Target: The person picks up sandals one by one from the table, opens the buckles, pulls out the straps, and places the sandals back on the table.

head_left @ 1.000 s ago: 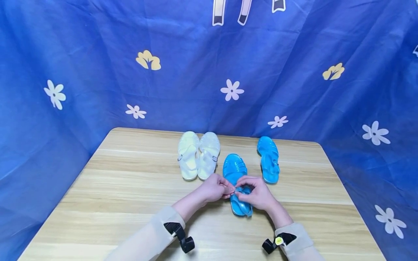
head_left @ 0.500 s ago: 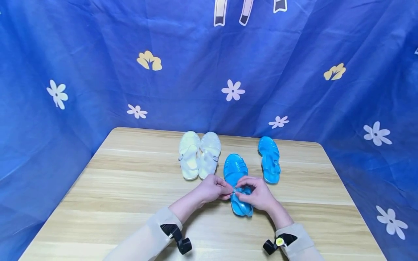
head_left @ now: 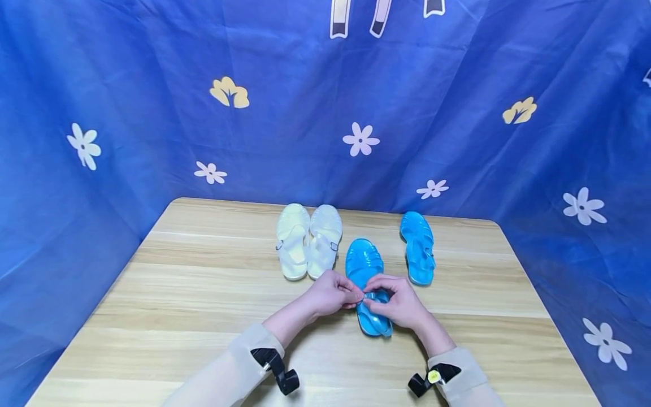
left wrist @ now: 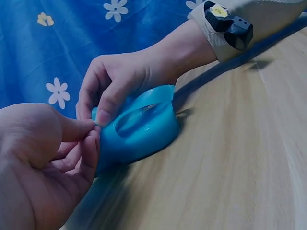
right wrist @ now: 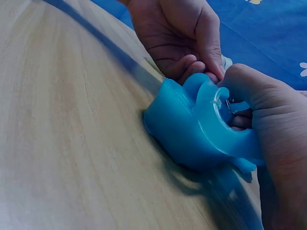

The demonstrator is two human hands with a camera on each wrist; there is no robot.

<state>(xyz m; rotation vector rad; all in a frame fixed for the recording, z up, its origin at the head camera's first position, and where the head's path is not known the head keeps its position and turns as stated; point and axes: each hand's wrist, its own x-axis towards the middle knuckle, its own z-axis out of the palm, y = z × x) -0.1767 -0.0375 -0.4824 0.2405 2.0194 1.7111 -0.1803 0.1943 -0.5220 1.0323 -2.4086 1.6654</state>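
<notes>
A glossy blue jelly sandal [head_left: 364, 259] lies on the table, toe pointing away from me. Over its middle, my left hand [head_left: 333, 293] pinches the end of the ankle strap [head_left: 378, 296] between thumb and forefinger. From the other side my right hand [head_left: 399, 301] pinches the same strap close by, thumb and fingertips near the left fingertips. A small metal buckle [right wrist: 229, 106] shows inside the strap loop in the right wrist view. The heel part [left wrist: 153, 132] of the sandal faces the left wrist camera. The strap's tip is mostly hidden by the fingers.
A second blue sandal [head_left: 420, 257] lies at the back right. Two whitish clear sandals [head_left: 293, 240] stand side by side left of centre. The wood-grain table [head_left: 178, 305] ends at a blue flowered curtain [head_left: 285, 113] behind.
My left fingers have shifted very slightly left along the strap end. The right hand and the sandals stay in place; the head view sways a little.
</notes>
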